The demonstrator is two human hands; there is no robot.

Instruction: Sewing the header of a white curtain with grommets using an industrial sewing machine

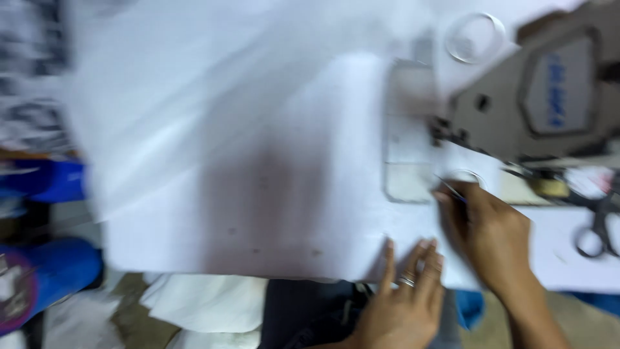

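Seen blurrily from above, white fabric [258, 161] covers a sewing table [581, 258]. Left hand [403, 297] lies open, fingers flat on the fabric's near edge. Right hand [481, 223] pinches a thin tool [451, 187] beside the sewing machine [542, 97]; scissors [600, 216] lie nearby.

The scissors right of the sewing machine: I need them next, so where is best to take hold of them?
Probably by the finger loops of the scissors, coming from the near edge of the table: the loops point toward the person, the blades away.
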